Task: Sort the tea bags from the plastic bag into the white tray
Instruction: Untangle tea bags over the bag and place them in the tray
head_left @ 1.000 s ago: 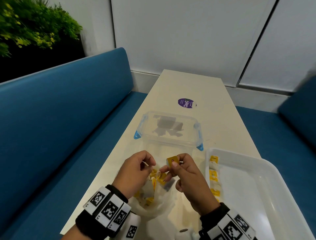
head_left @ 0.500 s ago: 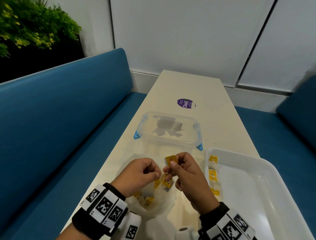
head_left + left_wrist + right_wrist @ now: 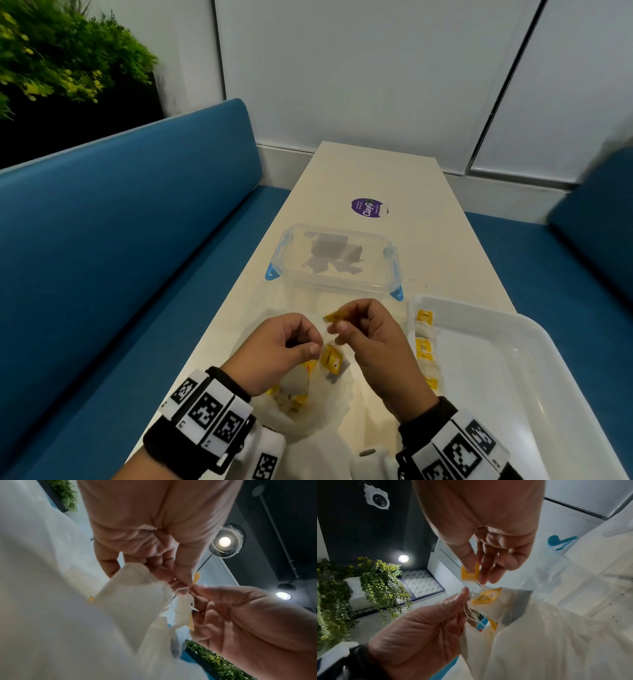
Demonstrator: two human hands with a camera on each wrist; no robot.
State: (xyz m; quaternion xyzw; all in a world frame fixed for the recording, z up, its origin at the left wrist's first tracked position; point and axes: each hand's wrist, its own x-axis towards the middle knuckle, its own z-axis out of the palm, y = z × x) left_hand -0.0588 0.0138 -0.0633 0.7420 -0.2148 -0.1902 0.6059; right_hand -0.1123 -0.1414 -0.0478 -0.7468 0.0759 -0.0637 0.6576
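Tray (image 3: 534,318): four tea bags (image 3: 423,346)

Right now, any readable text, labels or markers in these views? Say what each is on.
"ClayG": round purple sticker on the cream table; its smaller print is too small to read.
Yellow paper tea bag tags along the left wall of the white plastic tray: printing too small to read.
Yellow tag pinched by the right hand: no legible text.
Black-and-white square markers on the wristbands: patterns, no words.
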